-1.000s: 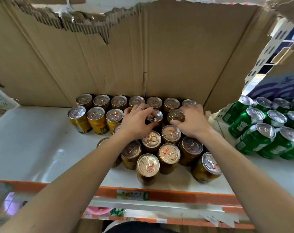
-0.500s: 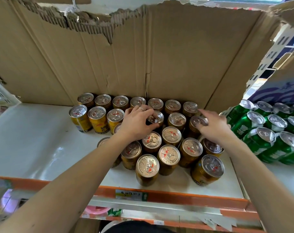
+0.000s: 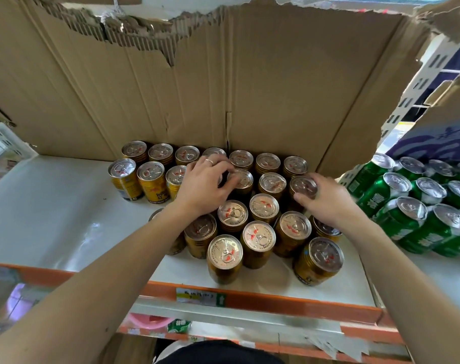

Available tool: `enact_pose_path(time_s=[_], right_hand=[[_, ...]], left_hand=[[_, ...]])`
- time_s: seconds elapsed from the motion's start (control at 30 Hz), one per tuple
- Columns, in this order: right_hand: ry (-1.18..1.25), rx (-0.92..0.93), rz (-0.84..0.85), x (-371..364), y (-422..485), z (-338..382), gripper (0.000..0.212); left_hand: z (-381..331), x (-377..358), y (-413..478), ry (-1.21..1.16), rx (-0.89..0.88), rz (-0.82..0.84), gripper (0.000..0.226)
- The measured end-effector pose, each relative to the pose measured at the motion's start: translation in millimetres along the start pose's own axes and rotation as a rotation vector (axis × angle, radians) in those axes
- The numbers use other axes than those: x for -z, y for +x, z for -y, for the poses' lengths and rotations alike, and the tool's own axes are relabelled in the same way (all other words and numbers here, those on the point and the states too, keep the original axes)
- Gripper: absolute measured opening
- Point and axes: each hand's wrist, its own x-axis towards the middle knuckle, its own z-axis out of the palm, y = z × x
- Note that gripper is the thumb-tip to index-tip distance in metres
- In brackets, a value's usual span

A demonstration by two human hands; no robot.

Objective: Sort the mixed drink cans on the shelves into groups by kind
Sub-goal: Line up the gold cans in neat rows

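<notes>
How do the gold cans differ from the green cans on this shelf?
The gold cans are yellow-gold, with red marks on their lids; the green cans are green, with plain silver lids. The gold cans stand mid-shelf before the cardboard; the green cans stand at the right. The left hand and the right hand each grip one of the gold cans; neither touches the green cans. Both kinds have ring pulls.

Your gold cans (image 3: 259,237) stand upright in a tight cluster on the middle of the shelf (image 3: 52,219), silver pull-tab lids up, in rows running from its back edge to near its front edge. Your right hand (image 3: 328,203) grips the rim of one at the right of the second row. Your left hand (image 3: 203,187) curls over another nearby. The green cans (image 3: 412,211) sit packed together at the shelf's right end, apart from the gold.
</notes>
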Motion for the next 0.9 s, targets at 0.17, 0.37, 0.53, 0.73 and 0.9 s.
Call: enact_pose_path(time_s=[0.17,0.37,0.53,0.73,0.9], right_hand=[[-0.252,0.212,0.102,14.6,-54.5,12.4,0.064],[-0.393,0.255,0.192,5.3,-64.1,22.3,0.081],[-0.352,0.293,0.132,5.9,-60.3,24.6,0.074],[-0.133,0.304,-0.101,15.3,-69.8,32.1,0.062],[-0.044,0.432,-0.252,25.7,-77.0,78.1,0.059]], left_hand=[[21.1,29.4,-55.1,0.100,0.064,0.060,0.047],[50.1,33.7,-116.0,0.023,0.077,0.064,0.060],[57.4,31.7,-126.5,-0.162,0.151,0.054,0.064],[69.3,44.6,-129.4,-0.190,0.221,-0.025,0.060],[91.5,69.9,-124.8,-0.287,0.235,-0.079,0.062]])
